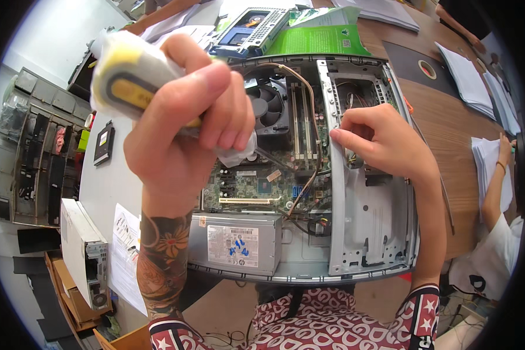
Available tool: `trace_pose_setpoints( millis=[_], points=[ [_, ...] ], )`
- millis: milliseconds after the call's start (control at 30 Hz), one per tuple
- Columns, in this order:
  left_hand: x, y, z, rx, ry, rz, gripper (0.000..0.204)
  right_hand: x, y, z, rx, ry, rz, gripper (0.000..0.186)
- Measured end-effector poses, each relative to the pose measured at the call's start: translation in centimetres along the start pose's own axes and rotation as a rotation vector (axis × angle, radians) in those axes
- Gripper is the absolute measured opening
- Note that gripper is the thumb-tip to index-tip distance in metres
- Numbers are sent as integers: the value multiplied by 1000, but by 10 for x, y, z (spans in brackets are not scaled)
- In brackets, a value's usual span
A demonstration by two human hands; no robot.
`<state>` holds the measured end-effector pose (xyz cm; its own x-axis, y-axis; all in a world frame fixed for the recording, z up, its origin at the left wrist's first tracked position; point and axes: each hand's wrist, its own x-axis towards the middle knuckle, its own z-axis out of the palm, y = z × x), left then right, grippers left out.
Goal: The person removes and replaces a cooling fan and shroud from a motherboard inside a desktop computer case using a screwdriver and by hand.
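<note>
My left hand (186, 111) is raised over the computer, wrapped round a screwdriver (128, 87). Its thick yellow and dark grey handle is covered in clear plastic, and a thin shaft slants down toward the motherboard (251, 182). My right hand (379, 140) is closed in a pinch at the long metal rail of the drive cage (367, 233); whatever lies between its fingers is hidden. The opened desktop computer case (306, 269) lies flat before me. Inside it are a black cooling fan (267, 108), memory slots (302, 125), loose cables and a silver power supply (233, 242).
Beyond the case lie a removed drive in its bracket (251, 29) and a green bag (309, 41). Paper stacks (466, 81) cover the right side, where another person's hand (504, 151) rests. A second computer case (81, 245) and a black drive (104, 143) are at left.
</note>
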<state>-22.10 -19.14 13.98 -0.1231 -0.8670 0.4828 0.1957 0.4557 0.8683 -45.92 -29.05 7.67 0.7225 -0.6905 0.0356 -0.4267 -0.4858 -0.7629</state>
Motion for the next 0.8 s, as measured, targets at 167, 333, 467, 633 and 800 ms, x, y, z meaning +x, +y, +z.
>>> trace_pose_setpoints(
  millis=[167,333,467,633,800],
  points=[
    [-14,-16,-12,-44,117,49,15,4,-1,2,14,-23,42,31],
    [-16,-21,-17,-47,101,34,17,4,6,7,22,36,51,26],
    [-17,-40,-26,-231,46,29,17,6,6,9,-3,49,-3,22],
    [-12,-37,-25,-306,-123,117,21,7,4,6,-10,49,-19,21],
    [-20,-13,-36,-225,4,76,19,6,7,8,6,67,-54,22]
  ],
)
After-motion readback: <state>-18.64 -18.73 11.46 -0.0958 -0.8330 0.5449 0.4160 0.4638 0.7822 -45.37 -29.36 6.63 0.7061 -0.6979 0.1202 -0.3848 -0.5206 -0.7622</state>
